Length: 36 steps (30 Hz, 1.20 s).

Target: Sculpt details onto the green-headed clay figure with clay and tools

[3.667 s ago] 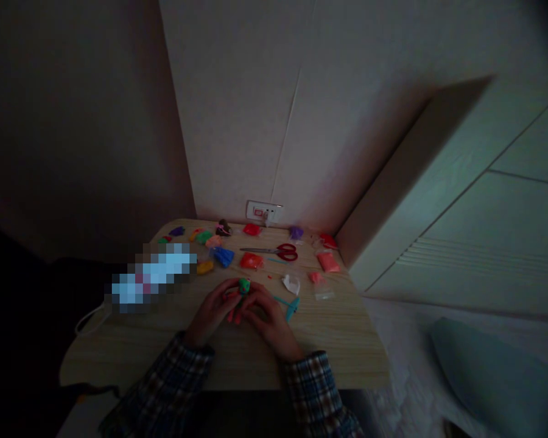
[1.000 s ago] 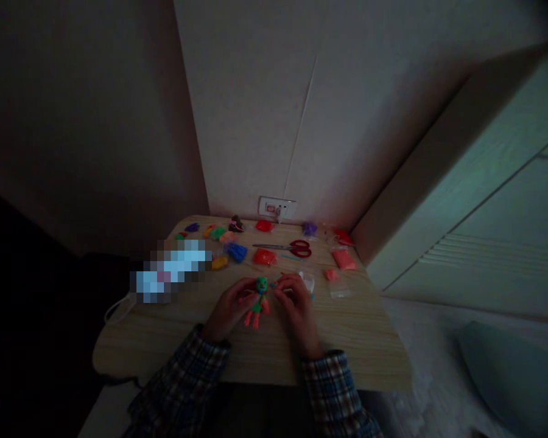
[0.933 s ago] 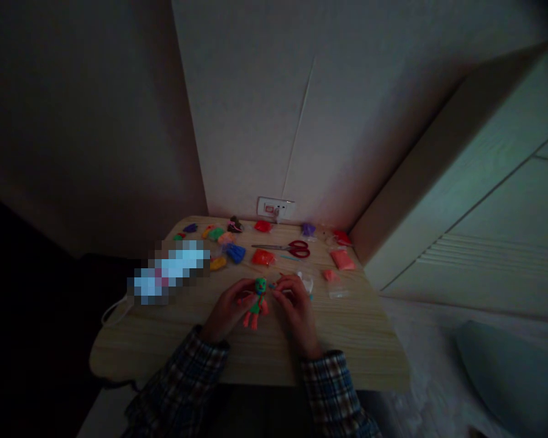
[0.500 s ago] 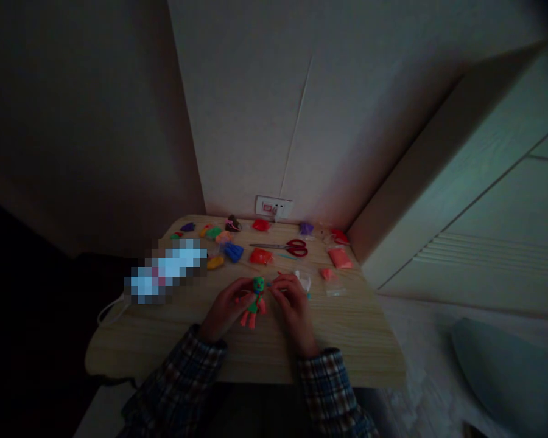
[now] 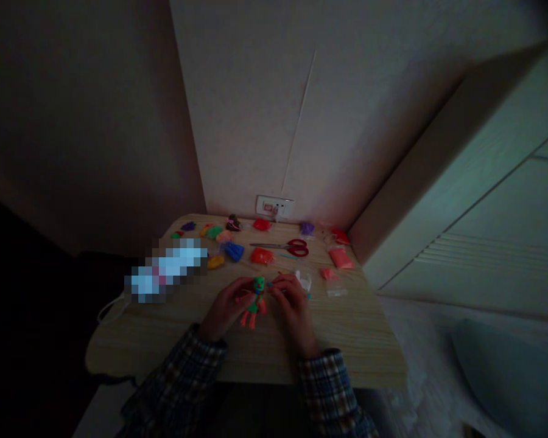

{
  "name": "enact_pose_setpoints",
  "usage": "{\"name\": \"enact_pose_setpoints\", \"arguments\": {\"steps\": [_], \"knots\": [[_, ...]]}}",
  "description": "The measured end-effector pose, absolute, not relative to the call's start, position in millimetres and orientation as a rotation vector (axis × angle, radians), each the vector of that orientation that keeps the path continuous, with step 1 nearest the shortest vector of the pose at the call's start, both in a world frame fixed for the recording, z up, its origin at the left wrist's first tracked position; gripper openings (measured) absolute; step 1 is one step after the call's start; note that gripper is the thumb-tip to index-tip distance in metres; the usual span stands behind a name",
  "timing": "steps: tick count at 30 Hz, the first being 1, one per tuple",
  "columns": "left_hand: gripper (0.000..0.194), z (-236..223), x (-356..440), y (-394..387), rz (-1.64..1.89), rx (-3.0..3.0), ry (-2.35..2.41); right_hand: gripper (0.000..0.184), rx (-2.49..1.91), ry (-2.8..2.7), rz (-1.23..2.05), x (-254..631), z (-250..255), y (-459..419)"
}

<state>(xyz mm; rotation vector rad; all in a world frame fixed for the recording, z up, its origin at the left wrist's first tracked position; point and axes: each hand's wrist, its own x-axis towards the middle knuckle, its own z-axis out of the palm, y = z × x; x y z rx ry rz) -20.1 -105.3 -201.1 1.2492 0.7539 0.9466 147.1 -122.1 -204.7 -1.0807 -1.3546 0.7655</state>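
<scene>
A small clay figure (image 5: 254, 301) with a green head, green body and orange legs stands over the wooden table (image 5: 173, 340). My left hand (image 5: 226, 307) grips it from the left side. My right hand (image 5: 292, 307) sits just right of the figure with its fingertips pinched at the figure's side; a thin teal tool (image 5: 307, 296) shows beside this hand, but the dim light hides whether the fingers hold it. Both sleeves are plaid.
Several coloured clay lumps and packets lie across the far half of the table, with red-handled scissors (image 5: 287, 247) among them. A blurred-out object (image 5: 167, 271) lies at the left. A wall socket (image 5: 274, 207) is behind, a pale cabinet (image 5: 484, 201) to the right.
Since 3.7 s ago the figure has been raised upright, its legs now visible. In the last second the hands and figure have barely moved; the view shifted slightly.
</scene>
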Motion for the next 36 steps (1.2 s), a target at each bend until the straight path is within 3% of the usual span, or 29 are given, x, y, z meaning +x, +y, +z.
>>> {"name": "enact_pose_setpoints", "arguments": {"steps": [12, 26, 36], "knots": [[0.042, -196.4, -19.7, -107.1, 0.953, 1.233, 0.776, 0.006, -1.079, -1.335, 0.807, 146.7, -202.4, -123.4], [0.049, -197.2, -19.5, -106.4, 0.938, 1.237, 0.781, 0.023, -1.088, -1.365, 0.81, 148.0, -204.5, -123.7], [0.045, -200.2, -19.7, -105.6, 0.935, 1.238, 0.753, 0.004, -1.117, -1.307, 0.85, 146.6, -206.7, -122.4]]}}
